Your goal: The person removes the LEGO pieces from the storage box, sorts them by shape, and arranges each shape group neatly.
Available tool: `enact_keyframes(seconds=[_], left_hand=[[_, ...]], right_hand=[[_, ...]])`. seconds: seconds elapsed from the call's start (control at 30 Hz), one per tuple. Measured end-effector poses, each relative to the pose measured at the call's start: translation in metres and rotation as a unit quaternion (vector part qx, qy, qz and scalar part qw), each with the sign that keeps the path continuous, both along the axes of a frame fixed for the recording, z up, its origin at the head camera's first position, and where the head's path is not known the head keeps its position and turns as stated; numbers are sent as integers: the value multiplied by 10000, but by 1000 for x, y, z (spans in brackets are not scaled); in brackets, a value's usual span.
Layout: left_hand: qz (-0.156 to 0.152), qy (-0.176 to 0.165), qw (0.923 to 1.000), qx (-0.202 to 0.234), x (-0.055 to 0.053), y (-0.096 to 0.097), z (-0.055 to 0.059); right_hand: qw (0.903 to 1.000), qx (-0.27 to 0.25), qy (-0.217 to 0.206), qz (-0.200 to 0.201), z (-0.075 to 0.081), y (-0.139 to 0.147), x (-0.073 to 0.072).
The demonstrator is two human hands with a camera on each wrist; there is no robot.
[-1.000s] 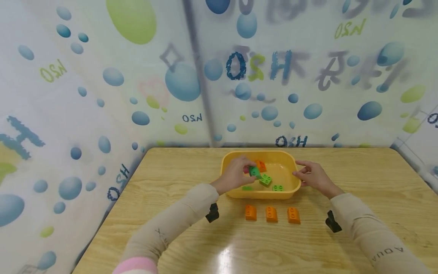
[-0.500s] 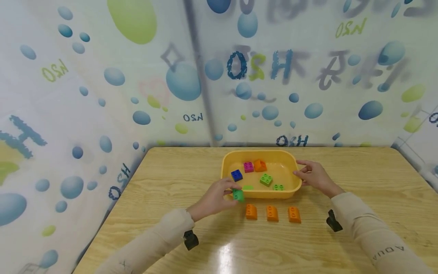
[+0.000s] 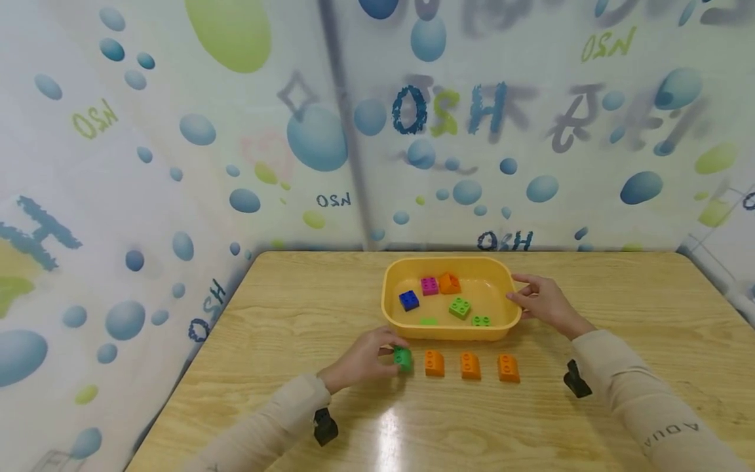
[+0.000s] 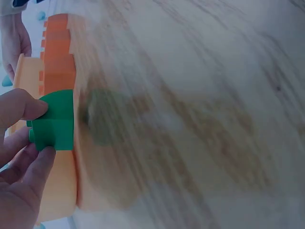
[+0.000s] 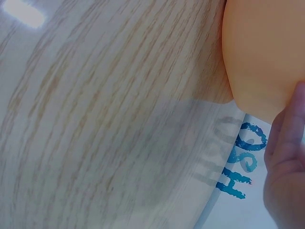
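Observation:
My left hand (image 3: 362, 358) pinches a green toy brick (image 3: 403, 358) with a curved side, in front of the yellow bin (image 3: 448, 333). In the left wrist view, thumb and fingertips grip opposite sides of the green brick (image 4: 57, 121), which is at or just above the table. Three orange curved bricks (image 3: 470, 366) stand in a row to its right. My right hand (image 3: 545, 303) holds the bin's right end, thumb at the rim. The right wrist view has its fingers (image 5: 286, 138) against the outer wall. Inside the bin lie a blue brick (image 3: 409, 300), a pink brick (image 3: 429, 286) and others.
Orange pieces (image 3: 449, 283) and light green bricks (image 3: 459, 307) also lie in the bin. The wooden table (image 3: 283, 308) meets a wall (image 3: 377, 164) printed with bubbles and letters behind the bin. Bare tabletop extends in front of the orange row.
My left hand has brought the green brick out of the bin, over its front rim, and down to the left end of the orange row. My right hand has stayed at the bin.

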State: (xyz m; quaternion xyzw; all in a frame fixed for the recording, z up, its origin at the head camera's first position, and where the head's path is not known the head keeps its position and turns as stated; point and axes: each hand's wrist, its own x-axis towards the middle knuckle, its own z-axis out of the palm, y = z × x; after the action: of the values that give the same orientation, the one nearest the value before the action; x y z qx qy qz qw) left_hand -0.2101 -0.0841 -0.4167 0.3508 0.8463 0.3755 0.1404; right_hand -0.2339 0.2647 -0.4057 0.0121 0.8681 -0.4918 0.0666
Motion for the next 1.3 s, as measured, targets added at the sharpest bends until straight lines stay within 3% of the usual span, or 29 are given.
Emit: enact_keyframes(seconds=[0.33, 0.73, 0.97, 1.3], left_hand=[[-12, 205, 9994, -283, -3, -3, -11], [62, 106, 9998, -174, -4, -6, -15], [139, 73, 9992, -369, -3, -9, -20], [-97, 322, 9979, -562, -1, -18, -9]], right_hand=[[10000, -34, -15, 1, 0, 1, -2], [10000, 12, 17, -7, 0, 2, -2], [10000, 62, -3, -26, 1, 2, -1], [10000, 66, 33, -25, -2, 1, -1]])
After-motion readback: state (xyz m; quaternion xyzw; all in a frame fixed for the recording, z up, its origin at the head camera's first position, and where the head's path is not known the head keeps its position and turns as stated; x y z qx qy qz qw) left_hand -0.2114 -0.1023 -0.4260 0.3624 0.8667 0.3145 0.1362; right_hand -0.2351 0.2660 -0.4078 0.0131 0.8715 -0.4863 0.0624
